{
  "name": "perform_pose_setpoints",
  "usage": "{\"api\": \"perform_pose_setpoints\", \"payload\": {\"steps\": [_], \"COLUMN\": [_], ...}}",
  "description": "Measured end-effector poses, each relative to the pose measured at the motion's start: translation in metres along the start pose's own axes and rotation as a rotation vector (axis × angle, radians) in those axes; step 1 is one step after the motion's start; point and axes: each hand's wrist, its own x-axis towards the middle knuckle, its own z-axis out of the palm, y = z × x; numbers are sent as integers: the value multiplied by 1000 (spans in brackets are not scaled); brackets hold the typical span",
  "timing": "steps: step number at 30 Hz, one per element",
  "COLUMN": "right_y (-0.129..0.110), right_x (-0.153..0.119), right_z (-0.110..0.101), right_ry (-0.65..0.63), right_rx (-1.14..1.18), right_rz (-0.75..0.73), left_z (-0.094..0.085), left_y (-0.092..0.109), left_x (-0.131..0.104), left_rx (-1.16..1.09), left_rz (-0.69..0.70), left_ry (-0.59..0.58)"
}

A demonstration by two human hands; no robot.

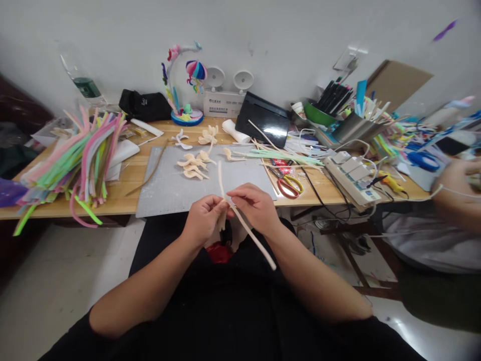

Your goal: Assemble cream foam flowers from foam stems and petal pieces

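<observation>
Just beyond my lap, at the table's front edge, both hands meet on a long cream chenille stem (259, 244). It slants from above the fingers down to the lower right. My left hand (205, 219) is closed in a pinch at the stem's bend, and a short cream end hangs below its fingertips. My right hand (255, 206) has its thumb and fingers closed on the stem close beside. Beyond them, a grey cutting mat (161, 195) bears several curled cream chenille pieces (193, 173). A white curled piece (181, 139) lies at the mat's back edge.
A thick bundle of coloured chenille stems (75, 160) lies at left. Scissors (289, 186), loose green stems (285, 155), a black tray (263, 120) and a power strip (353, 180) with cables are at right. A colourful balloon ornament (187, 118) stands behind. Another person's arm (454, 185) is far right.
</observation>
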Motion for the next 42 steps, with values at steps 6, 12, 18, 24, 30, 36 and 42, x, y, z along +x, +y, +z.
{"api": "perform_pose_setpoints", "payload": {"steps": [6,12,18,24,30,36,42], "right_y": [6,11,14,9,0,6,13], "right_x": [7,6,13,13,9,7,8], "right_z": [-5,-8,-13,-16,-16,-12,-2], "right_ry": [-153,-307,-376,-374,-290,-150,-134], "right_rx": [250,308,252,114,-289,-357,-126], "right_rz": [-31,-147,-289,-203,-156,-37,170], "left_z": [2,-2,-2,2,4,2,-1], "left_y": [7,8,12,11,2,-5,-7], "left_x": [-7,-9,-11,-10,-5,-3,-1], "left_rx": [-144,-286,-273,-234,-106,301,798], "left_rz": [-89,-197,-257,-269,-154,-43,280], "left_ry": [-121,-221,-267,-211,-183,-69,64]}}
